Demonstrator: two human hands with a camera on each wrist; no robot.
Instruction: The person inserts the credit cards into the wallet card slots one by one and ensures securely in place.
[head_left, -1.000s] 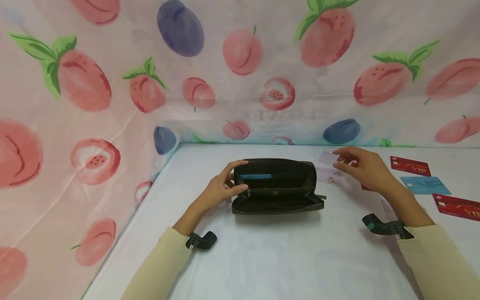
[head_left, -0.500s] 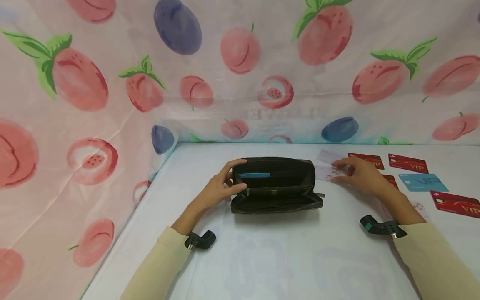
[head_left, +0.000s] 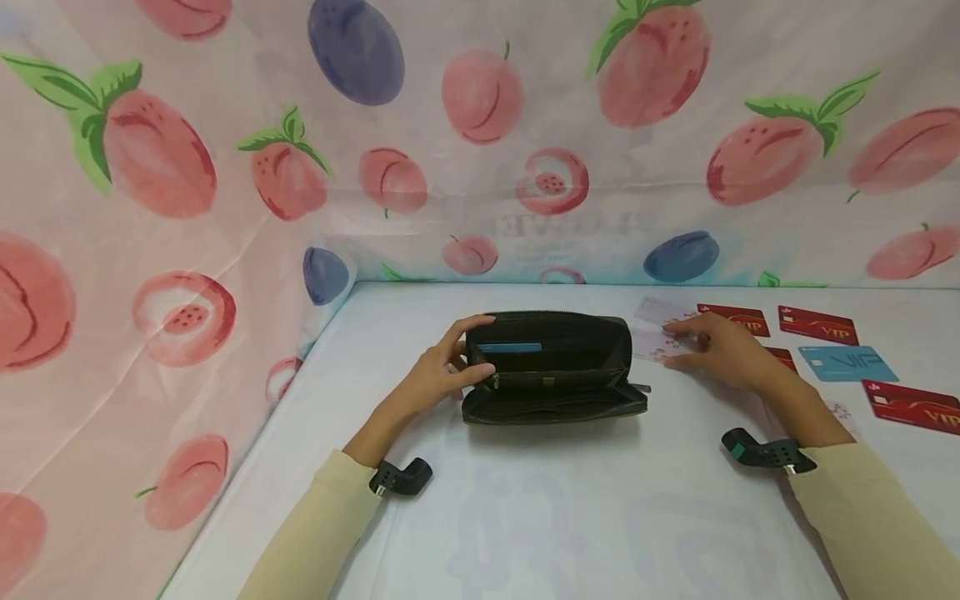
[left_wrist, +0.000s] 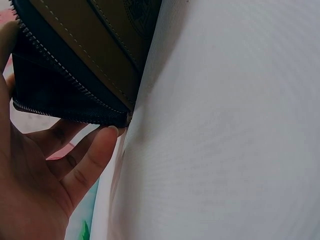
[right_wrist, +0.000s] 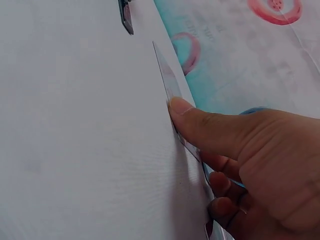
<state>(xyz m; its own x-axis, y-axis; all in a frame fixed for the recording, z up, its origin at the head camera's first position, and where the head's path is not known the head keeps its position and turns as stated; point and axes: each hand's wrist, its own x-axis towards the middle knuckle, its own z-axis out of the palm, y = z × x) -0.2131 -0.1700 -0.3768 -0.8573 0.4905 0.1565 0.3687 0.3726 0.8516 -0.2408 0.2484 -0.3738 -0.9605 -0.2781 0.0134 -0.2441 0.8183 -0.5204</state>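
Observation:
A dark zip-around wallet (head_left: 555, 408) stands unzipped on the white table, its mouth facing me, with a blue card (head_left: 510, 347) lodged inside. My left hand (head_left: 431, 371) grips the wallet's left end, thumb at the front and fingers on the upper edge and behind. In the left wrist view, the thumb meets a zipped corner of the brown and black wallet (left_wrist: 85, 55). To the right of it, my right hand (head_left: 723, 354) pinches a clear card with a pink floral print (head_left: 652, 329) by its edges. The right wrist view has the thumb on the card's (right_wrist: 167, 75) near edge.
Red VIP cards (head_left: 817, 325), (head_left: 915, 407) and a blue VIP card (head_left: 847, 364) lie at the right. More red cards (head_left: 738, 319) and another clear card (head_left: 840, 410) are partly behind my right arm. Fruit-printed cloth (head_left: 480, 167) rises behind the table.
My right hand has come down from above the clear card and taken its edges between thumb and fingers. The left hand and the wallet have stayed in place.

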